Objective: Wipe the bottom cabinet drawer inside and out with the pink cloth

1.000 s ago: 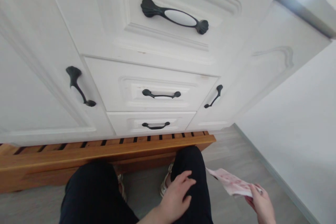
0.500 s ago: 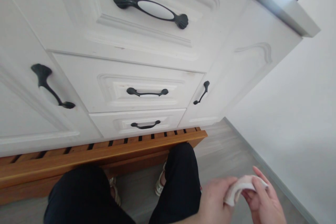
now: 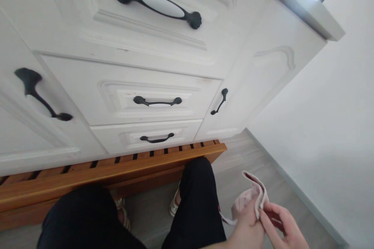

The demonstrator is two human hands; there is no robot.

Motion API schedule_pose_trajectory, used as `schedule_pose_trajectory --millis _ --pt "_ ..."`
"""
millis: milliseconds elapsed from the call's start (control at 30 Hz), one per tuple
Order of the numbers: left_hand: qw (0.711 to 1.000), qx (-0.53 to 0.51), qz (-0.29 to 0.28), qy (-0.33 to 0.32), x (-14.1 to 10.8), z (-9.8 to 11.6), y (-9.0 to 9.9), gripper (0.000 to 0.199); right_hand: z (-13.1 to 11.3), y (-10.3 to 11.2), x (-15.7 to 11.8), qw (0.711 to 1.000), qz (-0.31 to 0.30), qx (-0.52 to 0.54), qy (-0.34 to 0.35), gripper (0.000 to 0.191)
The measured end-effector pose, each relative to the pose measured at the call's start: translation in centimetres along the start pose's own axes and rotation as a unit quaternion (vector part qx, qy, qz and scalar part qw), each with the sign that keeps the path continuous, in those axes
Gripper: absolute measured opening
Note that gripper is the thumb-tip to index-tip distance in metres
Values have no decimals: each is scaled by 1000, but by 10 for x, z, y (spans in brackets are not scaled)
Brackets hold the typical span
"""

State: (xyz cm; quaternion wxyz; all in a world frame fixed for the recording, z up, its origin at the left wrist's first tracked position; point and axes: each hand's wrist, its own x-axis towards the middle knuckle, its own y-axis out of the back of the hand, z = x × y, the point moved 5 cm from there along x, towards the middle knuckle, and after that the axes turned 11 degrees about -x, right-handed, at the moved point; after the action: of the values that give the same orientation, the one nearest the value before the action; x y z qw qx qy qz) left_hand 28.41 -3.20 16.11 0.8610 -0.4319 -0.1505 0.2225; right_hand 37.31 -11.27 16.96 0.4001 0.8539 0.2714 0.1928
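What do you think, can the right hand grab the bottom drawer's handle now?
Probably not right away: the right hand is pinching pinkish cloth, and a knee looks in between. The handle itself seems uncovered.

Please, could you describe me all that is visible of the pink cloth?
The pink cloth looks soft and thin, pale pink with darker, blurred marks and a whitish edge. It is bent and bunched, with one end sticking up and a narrow pale strip reaching toward the black trouser leg. The right hand pinches its edge; it lies against the left hand, which it partly hides. Whether it wraps fully around is unclear.
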Motion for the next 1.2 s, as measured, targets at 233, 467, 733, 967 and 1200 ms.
schedule_pose_trajectory --millis 233,467,733,967,1200 --pt "988 150 21 17 5 2 8 56 31 24 10 995 60 -49 -65 63" --pt "989 122 74 49 21 -36 17 59 26 18 -4 997 66 -20 -32 61" --pt "995 70 60 30 19 -34 -3 76 24 17 -11 996 65 -53 24 53" --pt "989 87 99 67 18 -36 -5 72 24 19 -11 992 50 -84 85 37" --pt "982 8 166 85 19 -60 5 74 8 14 -9 995 21 -13 94 41"
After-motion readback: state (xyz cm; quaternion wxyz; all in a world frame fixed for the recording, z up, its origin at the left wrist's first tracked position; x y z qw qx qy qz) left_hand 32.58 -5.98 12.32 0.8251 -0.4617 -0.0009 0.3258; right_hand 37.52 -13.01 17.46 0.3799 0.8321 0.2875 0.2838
